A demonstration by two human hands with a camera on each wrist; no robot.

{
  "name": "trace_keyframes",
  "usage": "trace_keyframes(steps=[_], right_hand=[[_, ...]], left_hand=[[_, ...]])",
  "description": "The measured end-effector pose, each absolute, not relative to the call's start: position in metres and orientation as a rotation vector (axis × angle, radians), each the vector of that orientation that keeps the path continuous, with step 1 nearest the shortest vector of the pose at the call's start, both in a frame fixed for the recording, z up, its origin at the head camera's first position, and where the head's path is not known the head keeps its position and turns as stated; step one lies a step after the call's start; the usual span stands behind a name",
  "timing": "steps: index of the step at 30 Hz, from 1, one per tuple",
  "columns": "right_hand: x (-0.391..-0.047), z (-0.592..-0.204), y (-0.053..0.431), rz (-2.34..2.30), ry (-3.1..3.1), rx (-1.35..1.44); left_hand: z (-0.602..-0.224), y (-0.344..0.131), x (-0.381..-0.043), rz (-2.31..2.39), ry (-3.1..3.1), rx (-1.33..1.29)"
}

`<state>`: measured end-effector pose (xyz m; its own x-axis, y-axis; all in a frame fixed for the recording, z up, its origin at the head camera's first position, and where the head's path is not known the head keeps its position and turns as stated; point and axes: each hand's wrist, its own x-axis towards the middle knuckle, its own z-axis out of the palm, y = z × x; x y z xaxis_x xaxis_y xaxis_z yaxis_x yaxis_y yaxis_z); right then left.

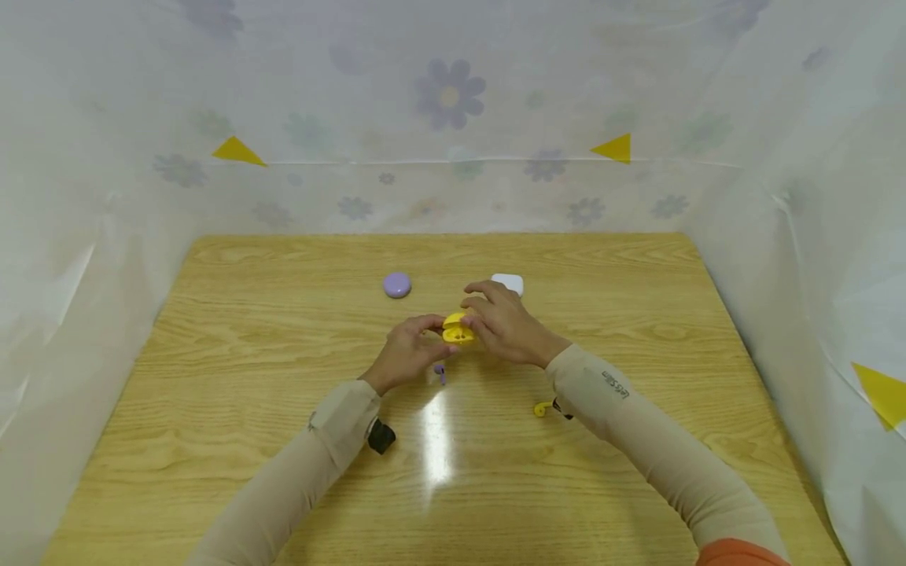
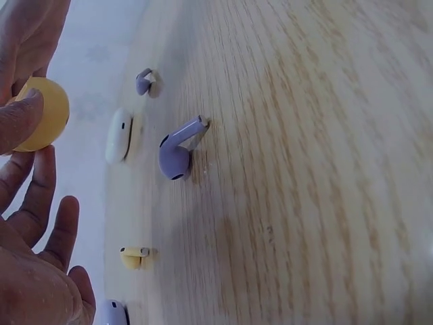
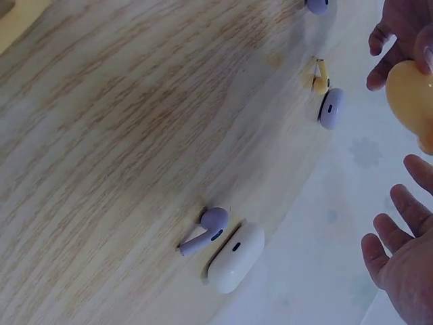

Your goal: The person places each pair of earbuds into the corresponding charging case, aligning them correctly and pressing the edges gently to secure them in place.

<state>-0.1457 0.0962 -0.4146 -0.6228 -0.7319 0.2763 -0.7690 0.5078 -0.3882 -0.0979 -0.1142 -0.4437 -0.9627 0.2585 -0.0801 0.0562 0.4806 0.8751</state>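
A yellow earbud case (image 1: pixel 458 335), its lid raised and dark holes showing inside, is held above the table. My left hand (image 1: pixel 403 355) pinches its left end between thumb and fingers. My right hand (image 1: pixel 511 326) touches the right side near the lid with the thumb; its other fingers spread apart, off the case (image 3: pixel 408 98). Below the hands lies a purple earbud (image 1: pixel 440 372). A second purple earbud (image 3: pixel 206 230) is beside the white case (image 3: pixel 237 258). One yellow earbud (image 1: pixel 541 409) rests near my right forearm, another yellow earbud (image 2: pixel 134 256) near the purple case (image 2: pixel 114 313).
Farther back on the wooden table (image 1: pixel 283 472) sit the round purple case (image 1: pixel 397 284) and, partly behind my right hand, the white case (image 1: pixel 508 283). Flower-patterned white sheeting (image 1: pixel 453 189) stands at the back and both sides of the table.
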Motion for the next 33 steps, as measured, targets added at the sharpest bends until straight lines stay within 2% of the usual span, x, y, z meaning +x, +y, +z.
trace_keyframes(steps=[16, 33], right_hand=[[-0.138, -0.411, 0.143, 0.803, -2.747, 1.102], [-0.103, -0.437, 0.195, 0.68, -2.827, 1.254]], left_hand=[[-0.444, -0.117, -0.102, 1.484, 2.543, 0.149], [-0.441, -0.112, -0.103, 1.452, 2.518, 0.151]])
